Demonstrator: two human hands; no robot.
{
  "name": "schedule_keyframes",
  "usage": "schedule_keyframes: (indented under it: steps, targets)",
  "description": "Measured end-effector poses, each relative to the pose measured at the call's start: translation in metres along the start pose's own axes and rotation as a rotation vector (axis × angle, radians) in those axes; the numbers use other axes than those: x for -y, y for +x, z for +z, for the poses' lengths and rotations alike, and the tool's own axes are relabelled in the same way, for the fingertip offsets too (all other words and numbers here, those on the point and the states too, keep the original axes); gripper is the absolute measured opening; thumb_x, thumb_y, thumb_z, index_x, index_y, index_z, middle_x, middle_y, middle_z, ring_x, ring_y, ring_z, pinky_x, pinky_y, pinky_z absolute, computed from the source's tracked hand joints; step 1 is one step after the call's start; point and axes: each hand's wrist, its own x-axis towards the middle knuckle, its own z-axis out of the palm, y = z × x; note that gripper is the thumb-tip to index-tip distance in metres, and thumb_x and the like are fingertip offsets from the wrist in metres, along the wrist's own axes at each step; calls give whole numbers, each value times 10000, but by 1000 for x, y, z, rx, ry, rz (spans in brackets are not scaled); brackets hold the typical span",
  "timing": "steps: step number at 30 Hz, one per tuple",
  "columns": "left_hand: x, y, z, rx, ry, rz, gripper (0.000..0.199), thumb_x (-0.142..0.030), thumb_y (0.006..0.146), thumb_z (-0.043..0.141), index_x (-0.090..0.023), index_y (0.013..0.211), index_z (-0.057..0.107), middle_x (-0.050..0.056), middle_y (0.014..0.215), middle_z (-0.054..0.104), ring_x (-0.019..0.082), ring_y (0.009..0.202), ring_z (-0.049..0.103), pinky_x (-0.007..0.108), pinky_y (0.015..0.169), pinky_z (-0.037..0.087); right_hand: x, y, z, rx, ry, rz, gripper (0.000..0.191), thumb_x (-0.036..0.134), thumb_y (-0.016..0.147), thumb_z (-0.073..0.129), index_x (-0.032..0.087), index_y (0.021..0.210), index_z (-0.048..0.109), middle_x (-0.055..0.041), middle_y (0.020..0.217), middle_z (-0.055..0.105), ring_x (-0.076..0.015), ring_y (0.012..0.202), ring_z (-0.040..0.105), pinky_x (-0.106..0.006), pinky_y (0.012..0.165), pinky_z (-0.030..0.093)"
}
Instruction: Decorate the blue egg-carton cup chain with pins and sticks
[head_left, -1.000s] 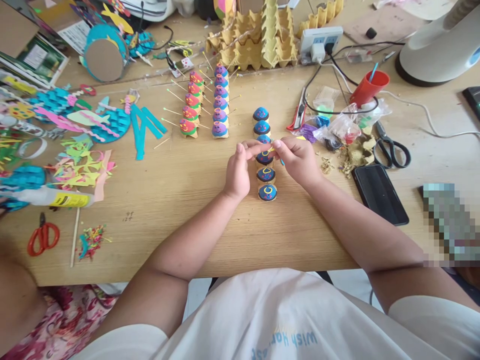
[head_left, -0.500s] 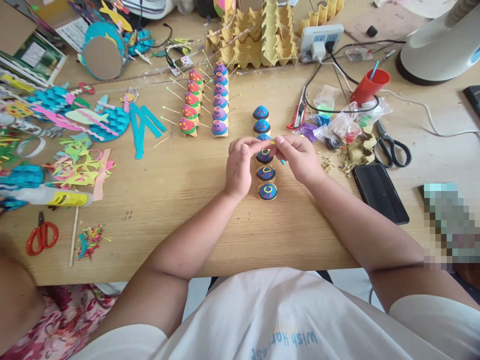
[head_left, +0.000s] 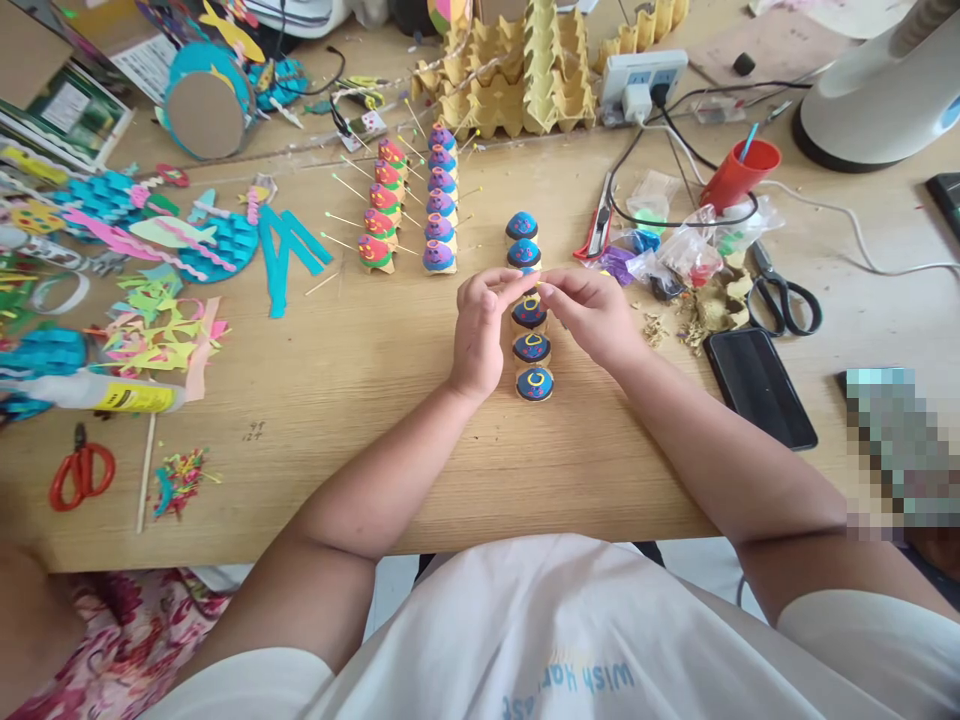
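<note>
Head view: right hand [head_left: 596, 308] pinches a small yellow bit [head_left: 538, 285] above the row of blue domes [head_left: 532, 348] on the counter [head_left: 360, 350]; left hand [head_left: 478, 335] alongside, forefinger out, grip unclear; step looks like shaping the bit, next move calling for light, steady pressure.

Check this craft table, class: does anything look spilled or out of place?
Yes: tan crumbs lie scattered on the wooden tabletop between the right hand and the ragged egg-carton piece. They look spilled: loose, not gathered in anything.

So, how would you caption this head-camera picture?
Left hand and right hand close together over a row of blue-topped figures.
</note>
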Motion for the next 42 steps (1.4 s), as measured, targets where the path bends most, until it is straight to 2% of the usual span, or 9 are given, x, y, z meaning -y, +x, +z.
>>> schedule_keyframes:
  steps: [5,9,14,22,26,28,31,37,42]
  targets:
    - [-5,1,-3,-14,108,16,789,-714,1078,127,-360,1352,778,47,1376,704,232,1431,560,423,1310,350,-2,-3,1,47,79,59,576,760,858,753,195,934,830,-12,766,721,-136,716,598,-295,730,533]
    - [-8,2,-2,-38,109,12,803,-770,1045,177,-332,1284,807,64,1336,714,254,1387,583,435,1301,354,-1,-3,3,48,90,59,536,735,834,795,207,919,822,-20,837,750,-138,764,619,-286,734,528]
    - [-10,0,-1,-53,83,46,757,-755,1053,205,-353,1277,806,58,1335,717,259,1374,578,448,1290,367,2,-1,0,6,20,81,578,780,841,759,203,808,776,3,698,651,-129,676,537,-279,635,448]
    - [-8,1,-2,-49,100,23,748,-747,1063,221,-353,1241,831,54,1314,720,253,1365,577,445,1295,361,5,-2,-1,71,109,60,525,713,868,783,189,839,782,22,708,622,-91,636,459,-262,636,409]
    - [2,3,2,-44,-112,-85,764,-771,1050,214,-351,1212,831,53,1357,707,262,1434,586,479,1300,387,-1,-1,0,38,106,105,572,753,823,799,182,807,771,26,675,619,-85,608,433,-263,608,388]
    - [7,6,4,-72,-256,-168,787,-778,1047,182,-350,1204,823,51,1391,707,275,1451,601,501,1234,457,-5,0,0,23,111,142,598,779,791,808,183,804,763,21,678,634,-89,604,429,-265,586,367]
    - [10,9,5,-75,-295,-214,802,-783,1042,166,-335,1235,803,54,1411,710,285,1440,624,502,1140,519,-8,2,-2,19,131,169,621,803,773,806,185,805,752,16,681,639,-94,608,437,-265,570,342]
    - [4,6,7,-72,-171,-20,399,-655,964,679,-332,1149,822,61,1231,765,238,1274,695,424,1146,537,-2,1,-3,72,48,113,673,853,828,711,184,750,713,21,647,584,-96,602,427,-276,574,336]
    - [5,6,8,-90,-74,42,294,-572,963,727,-309,1050,824,61,1145,777,215,1193,703,420,1132,547,1,0,-1,138,-15,46,729,894,856,630,194,653,631,18,621,554,-106,614,442,-280,600,362]
